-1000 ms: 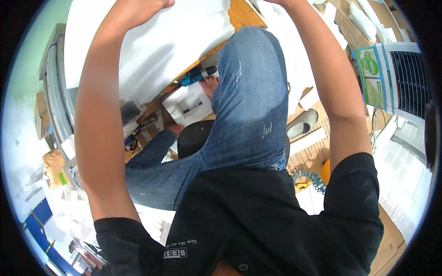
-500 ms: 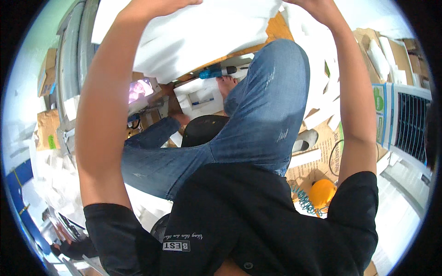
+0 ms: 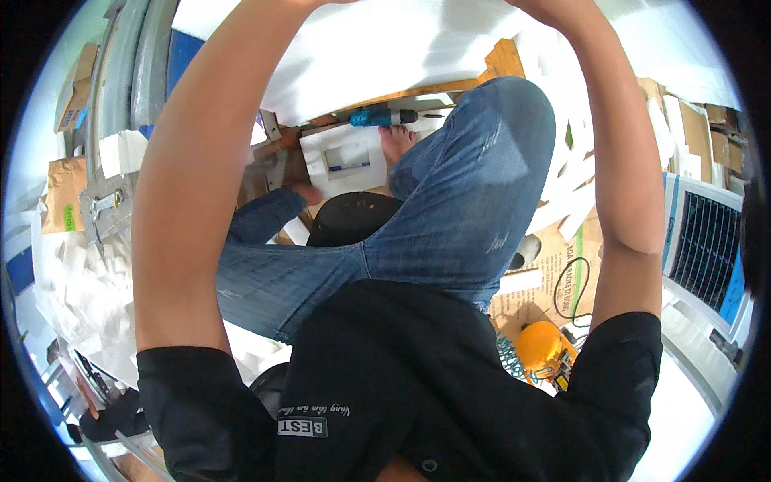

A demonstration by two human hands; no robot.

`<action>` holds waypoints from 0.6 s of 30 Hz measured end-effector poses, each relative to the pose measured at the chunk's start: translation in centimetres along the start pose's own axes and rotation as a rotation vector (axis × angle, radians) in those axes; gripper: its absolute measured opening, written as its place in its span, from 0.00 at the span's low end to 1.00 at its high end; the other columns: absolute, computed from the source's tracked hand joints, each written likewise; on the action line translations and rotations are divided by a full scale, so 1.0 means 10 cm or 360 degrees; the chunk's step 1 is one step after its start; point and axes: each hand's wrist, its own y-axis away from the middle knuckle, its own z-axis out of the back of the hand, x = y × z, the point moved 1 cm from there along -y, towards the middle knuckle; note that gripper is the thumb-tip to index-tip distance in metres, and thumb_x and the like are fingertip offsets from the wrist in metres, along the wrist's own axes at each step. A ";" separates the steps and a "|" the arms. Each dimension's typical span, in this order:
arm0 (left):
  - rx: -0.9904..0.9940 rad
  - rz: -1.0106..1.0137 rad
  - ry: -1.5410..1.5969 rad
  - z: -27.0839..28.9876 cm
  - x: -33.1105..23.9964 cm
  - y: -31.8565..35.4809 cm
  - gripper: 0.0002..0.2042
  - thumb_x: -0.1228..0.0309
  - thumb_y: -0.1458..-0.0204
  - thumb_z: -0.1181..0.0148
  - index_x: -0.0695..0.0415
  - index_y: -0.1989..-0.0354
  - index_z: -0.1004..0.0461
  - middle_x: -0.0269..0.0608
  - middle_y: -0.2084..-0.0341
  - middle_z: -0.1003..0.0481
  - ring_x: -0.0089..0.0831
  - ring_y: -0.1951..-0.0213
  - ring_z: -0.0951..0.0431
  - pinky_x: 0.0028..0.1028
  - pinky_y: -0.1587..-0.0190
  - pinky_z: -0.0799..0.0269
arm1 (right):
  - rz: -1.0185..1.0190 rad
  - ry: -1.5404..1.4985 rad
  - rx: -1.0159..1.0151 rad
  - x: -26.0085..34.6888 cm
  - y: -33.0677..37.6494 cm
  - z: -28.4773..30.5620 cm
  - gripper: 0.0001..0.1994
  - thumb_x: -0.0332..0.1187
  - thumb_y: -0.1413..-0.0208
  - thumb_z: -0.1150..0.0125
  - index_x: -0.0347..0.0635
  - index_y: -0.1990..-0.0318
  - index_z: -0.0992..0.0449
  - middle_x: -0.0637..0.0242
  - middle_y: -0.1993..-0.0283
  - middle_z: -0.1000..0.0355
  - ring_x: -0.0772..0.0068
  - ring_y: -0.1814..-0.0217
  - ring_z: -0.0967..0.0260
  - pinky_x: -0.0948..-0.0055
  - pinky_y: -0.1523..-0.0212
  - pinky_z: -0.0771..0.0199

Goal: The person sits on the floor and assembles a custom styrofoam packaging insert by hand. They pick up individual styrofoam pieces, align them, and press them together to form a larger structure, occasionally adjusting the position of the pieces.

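Both my arms stretch forward past the upper edge of the view, over a large white foam sheet point(image 3: 385, 60) on a board with a wooden edge point(image 3: 503, 60). Only the wrist end of my left hand point(image 3: 309, 2) shows, beside the sheet's far part; its fingers are cut off. My right hand point(image 3: 540, 6) is likewise cropped at the top, at the sheet's right side. Whether either one grips the sheet is out of sight. Below the wooden edge lies a blue and black power drill point(image 3: 384, 118), by my bare foot.
A blue pen point(image 3: 349, 167) rests on a white foam block point(image 3: 315, 153) on the floor. Right of my knee are foam strips point(image 3: 574, 210), a grey shoe point(image 3: 526, 252), flattened cardboard point(image 3: 554, 281), and an orange tool point(image 3: 540, 345) with coiled teal hose. Wrapped rolls point(image 3: 152, 72) stand left.
My forearms have shifted slightly to the right and farther up, so less of the left hand shows. The view has moved a little; more of the wooden edge's corner appears.
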 end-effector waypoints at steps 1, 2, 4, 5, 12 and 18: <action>-0.0016 -0.0005 -0.0005 -0.01 0.03 0.04 0.25 0.70 0.52 0.31 0.62 0.43 0.22 0.60 0.55 0.19 0.56 0.50 0.20 0.46 0.44 0.25 | 0.0015 -0.0032 -0.0020 0.01 -0.02 -0.06 0.24 0.44 0.58 0.21 0.38 0.54 0.14 0.50 0.56 0.18 0.49 0.45 0.26 0.53 0.28 0.39; -0.0031 -0.0010 -0.0010 -0.02 0.07 0.08 0.25 0.70 0.52 0.31 0.62 0.43 0.22 0.60 0.55 0.20 0.56 0.50 0.20 0.46 0.44 0.25 | 0.0029 -0.0065 -0.0039 0.03 -0.04 -0.12 0.25 0.44 0.58 0.21 0.38 0.54 0.13 0.50 0.56 0.18 0.49 0.45 0.26 0.53 0.28 0.39; -0.0074 -0.0071 0.0066 -0.04 0.08 0.07 0.25 0.70 0.52 0.31 0.61 0.42 0.23 0.60 0.55 0.20 0.57 0.50 0.20 0.46 0.44 0.26 | 0.0026 -0.0037 0.0012 0.02 -0.02 -0.09 0.25 0.43 0.59 0.20 0.38 0.54 0.14 0.50 0.56 0.19 0.49 0.45 0.26 0.54 0.28 0.39; -0.0095 -0.0096 0.0100 -0.04 0.08 0.08 0.26 0.70 0.52 0.31 0.61 0.42 0.23 0.60 0.55 0.20 0.57 0.50 0.20 0.45 0.43 0.26 | 0.0030 -0.0027 0.0035 0.02 -0.02 -0.08 0.25 0.43 0.59 0.20 0.38 0.54 0.14 0.50 0.56 0.19 0.48 0.45 0.26 0.54 0.28 0.39; -0.0829 0.0257 0.0578 0.24 0.55 0.42 0.30 0.68 0.48 0.30 0.58 0.34 0.28 0.56 0.42 0.24 0.49 0.42 0.23 0.39 0.35 0.31 | -0.0140 -0.0040 0.0202 -0.03 -0.22 -0.03 0.26 0.44 0.58 0.20 0.38 0.52 0.14 0.48 0.54 0.19 0.49 0.43 0.27 0.47 0.23 0.47; -0.1765 0.1050 0.0465 -0.11 1.10 1.36 0.31 0.66 0.47 0.28 0.68 0.37 0.30 0.59 0.42 0.25 0.48 0.41 0.25 0.37 0.36 0.32 | -0.0072 -0.0263 0.0179 -0.07 -0.28 0.04 0.29 0.52 0.48 0.26 0.37 0.47 0.17 0.47 0.46 0.21 0.46 0.38 0.29 0.52 0.28 0.38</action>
